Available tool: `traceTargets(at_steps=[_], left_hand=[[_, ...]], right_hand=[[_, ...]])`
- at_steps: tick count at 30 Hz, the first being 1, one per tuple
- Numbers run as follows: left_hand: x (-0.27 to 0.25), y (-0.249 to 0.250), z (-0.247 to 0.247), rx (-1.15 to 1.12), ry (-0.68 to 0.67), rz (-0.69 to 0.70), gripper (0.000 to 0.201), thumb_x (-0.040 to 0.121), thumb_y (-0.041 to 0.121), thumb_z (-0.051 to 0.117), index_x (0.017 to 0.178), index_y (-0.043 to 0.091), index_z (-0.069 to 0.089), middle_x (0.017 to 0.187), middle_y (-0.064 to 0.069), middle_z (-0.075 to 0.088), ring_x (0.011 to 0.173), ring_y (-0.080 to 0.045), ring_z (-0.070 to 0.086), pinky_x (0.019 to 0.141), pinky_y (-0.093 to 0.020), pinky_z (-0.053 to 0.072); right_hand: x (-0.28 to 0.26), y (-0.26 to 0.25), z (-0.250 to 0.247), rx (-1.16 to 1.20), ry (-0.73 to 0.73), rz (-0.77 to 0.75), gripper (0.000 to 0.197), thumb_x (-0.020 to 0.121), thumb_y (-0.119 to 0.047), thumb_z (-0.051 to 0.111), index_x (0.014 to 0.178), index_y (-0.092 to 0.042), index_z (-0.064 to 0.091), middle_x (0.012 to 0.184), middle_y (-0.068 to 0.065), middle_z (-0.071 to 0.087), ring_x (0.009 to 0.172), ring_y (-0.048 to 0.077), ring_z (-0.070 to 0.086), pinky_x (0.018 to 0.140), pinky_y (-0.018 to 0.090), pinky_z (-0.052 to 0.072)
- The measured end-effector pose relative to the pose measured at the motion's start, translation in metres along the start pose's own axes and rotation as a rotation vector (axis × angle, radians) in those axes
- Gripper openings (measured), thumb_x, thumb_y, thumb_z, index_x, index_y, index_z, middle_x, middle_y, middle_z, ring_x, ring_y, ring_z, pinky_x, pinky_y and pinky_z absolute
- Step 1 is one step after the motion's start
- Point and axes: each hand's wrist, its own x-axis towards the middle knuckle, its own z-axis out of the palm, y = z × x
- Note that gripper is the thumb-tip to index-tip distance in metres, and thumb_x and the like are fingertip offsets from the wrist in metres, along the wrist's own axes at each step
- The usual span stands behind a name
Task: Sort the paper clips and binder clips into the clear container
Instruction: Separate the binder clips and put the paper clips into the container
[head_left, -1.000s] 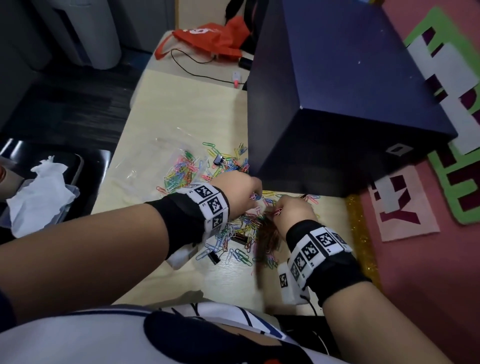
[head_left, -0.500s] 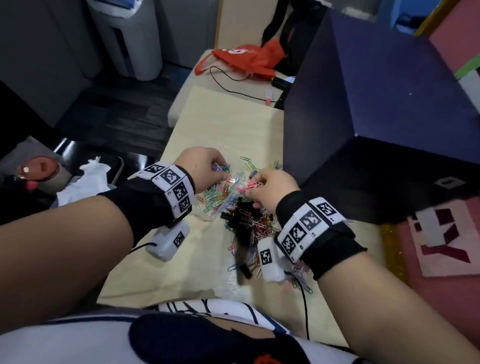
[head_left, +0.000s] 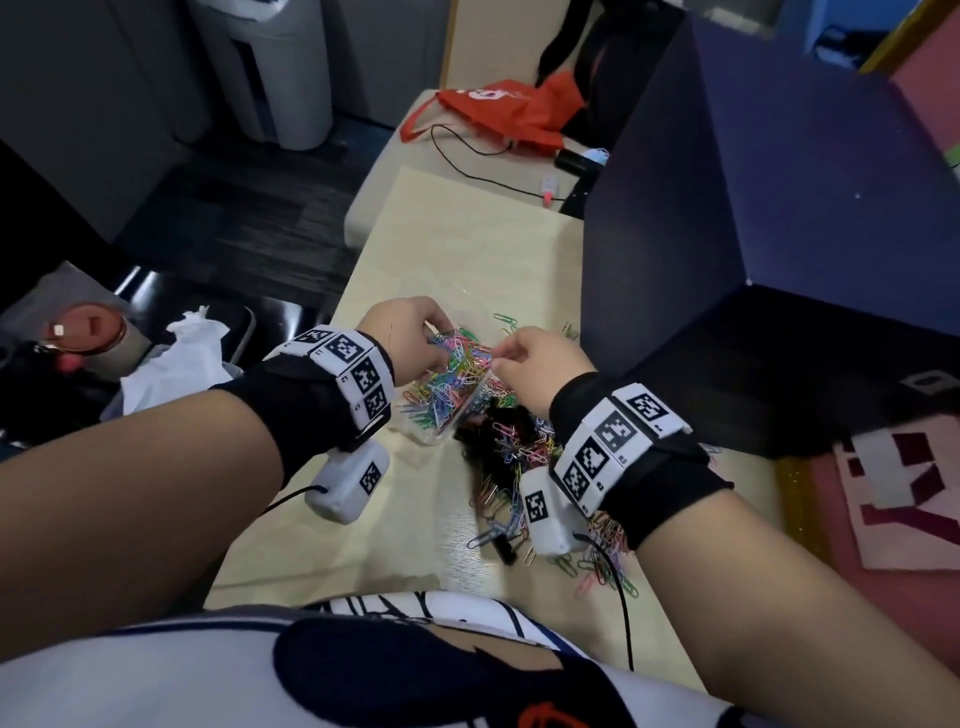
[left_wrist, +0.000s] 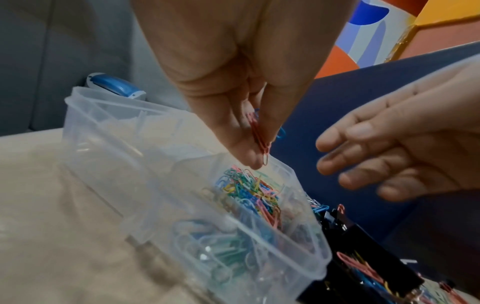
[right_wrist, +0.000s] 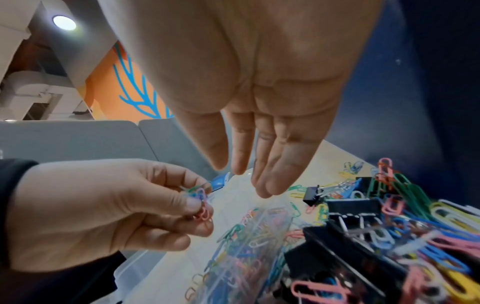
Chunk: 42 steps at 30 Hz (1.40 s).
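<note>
Paper clips (left_wrist: 261, 135) between left-hand fingers (left_wrist: 241, 148), just above clear container (left_wrist: 161, 164).

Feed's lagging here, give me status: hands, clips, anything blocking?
Left hand pinches paper clips over the clear container. Right hand open, holding nothing. Binder clips lie unsorted beside it. Nothing blocking.

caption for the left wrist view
Left hand pinches a few paper clips above the clear container; right hand open alongside.

No text can be read — only blurred white marks on the red bag (head_left: 511, 111).
</note>
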Motion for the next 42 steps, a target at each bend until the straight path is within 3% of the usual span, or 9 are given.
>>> traceTargets(at_steps=[2, 9, 16, 20, 24, 27, 32, 38, 42], left_hand=[[-0.001, 0.003, -0.001, 0.065, 0.017, 0.033, 0.015, 0.082, 0.017, 0.069, 0.096, 0.018, 0.064, 0.076, -0.004, 0.073, 0.065, -0.017, 0.066, 0.073, -0.032, 0.056], [-0.004, 0.012, -0.002, 0.208, -0.009, 0.092, 0.022, 0.088, 0.016, 0.058, 0.107, 0.019, 0.069, 0.103, 0.002, 0.07, 0.099, -0.018, 0.063, 0.085, -0.025, 0.047], [-0.01, 0.029, 0.016, 0.336, -0.035, 0.179, 0.037, 0.088, 0.014, 0.051, 0.123, 0.023, 0.061, 0.124, -0.002, 0.063, 0.11, -0.021, 0.059, 0.094, -0.03, 0.046], [-0.024, 0.049, 0.038, 0.459, -0.105, 0.32, 0.033, 0.09, 0.019, 0.05, 0.119, 0.025, 0.062, 0.119, -0.005, 0.057, 0.107, -0.025, 0.057, 0.096, -0.037, 0.044], [-0.045, 0.067, 0.068, 0.63, -0.276, 0.544, 0.031, 0.088, 0.021, 0.051, 0.116, 0.024, 0.064, 0.116, -0.003, 0.06, 0.109, -0.024, 0.056, 0.094, -0.039, 0.047], [-0.056, 0.074, 0.096, 0.75, -0.388, 0.639, 0.032, 0.089, 0.023, 0.051, 0.119, 0.023, 0.061, 0.117, -0.003, 0.058, 0.11, -0.025, 0.054, 0.091, -0.04, 0.049], [-0.059, 0.084, 0.134, 0.82, -0.433, 0.74, 0.037, 0.088, 0.023, 0.05, 0.123, 0.016, 0.055, 0.116, -0.007, 0.055, 0.107, -0.029, 0.054, 0.086, -0.044, 0.051], [-0.069, 0.099, 0.167, 0.922, -0.46, 0.635, 0.082, 0.074, 0.058, 0.066, 0.139, 0.019, 0.033, 0.129, -0.008, 0.046, 0.116, -0.032, 0.046, 0.093, -0.051, 0.043], [-0.071, 0.099, 0.178, 0.984, -0.448, 0.56, 0.075, 0.073, 0.044, 0.075, 0.132, 0.016, 0.039, 0.123, -0.009, 0.044, 0.113, -0.032, 0.045, 0.09, -0.051, 0.041]], right_hand=[[-0.005, 0.005, 0.002, -0.039, -0.02, 0.012, 0.009, 0.093, -0.029, 0.057, 0.096, -0.024, 0.064, 0.104, -0.001, 0.067, 0.098, 0.019, 0.062, 0.088, 0.031, 0.051], [-0.026, 0.04, -0.006, -0.232, -0.05, 0.158, 0.022, 0.095, -0.027, 0.052, 0.103, -0.015, 0.069, 0.101, 0.005, 0.069, 0.094, 0.022, 0.064, 0.079, 0.028, 0.048], [-0.049, 0.107, 0.001, -0.37, -0.051, 0.221, 0.044, 0.093, -0.014, 0.042, 0.132, -0.032, 0.05, 0.136, 0.004, 0.043, 0.123, 0.03, 0.044, 0.105, 0.04, 0.039], [-0.067, 0.132, 0.011, -0.39, -0.107, 0.253, 0.046, 0.088, -0.009, 0.046, 0.129, -0.029, 0.053, 0.13, 0.003, 0.044, 0.124, 0.027, 0.042, 0.104, 0.039, 0.04], [-0.078, 0.146, 0.0, -0.323, 0.02, 0.344, 0.035, 0.091, -0.011, 0.047, 0.123, -0.021, 0.058, 0.127, 0.007, 0.045, 0.114, 0.028, 0.052, 0.099, 0.036, 0.045], [-0.085, 0.159, -0.013, -0.305, 0.12, 0.43, 0.04, 0.088, -0.003, 0.044, 0.124, -0.02, 0.055, 0.131, 0.009, 0.045, 0.114, 0.031, 0.054, 0.099, 0.035, 0.044], [-0.094, 0.176, -0.021, -0.373, 0.044, 0.623, 0.048, 0.086, -0.005, 0.04, 0.134, -0.009, 0.042, 0.129, 0.015, 0.041, 0.118, 0.037, 0.049, 0.1, 0.044, 0.044], [-0.1, 0.175, -0.007, -0.326, -0.032, 0.487, 0.052, 0.085, -0.004, 0.046, 0.135, -0.021, 0.044, 0.134, 0.009, 0.037, 0.125, 0.032, 0.043, 0.103, 0.039, 0.039], [-0.086, 0.174, -0.02, -0.243, 0.022, 0.506, 0.045, 0.091, -0.009, 0.045, 0.133, -0.021, 0.05, 0.137, 0.007, 0.039, 0.122, 0.031, 0.049, 0.103, 0.038, 0.043]])
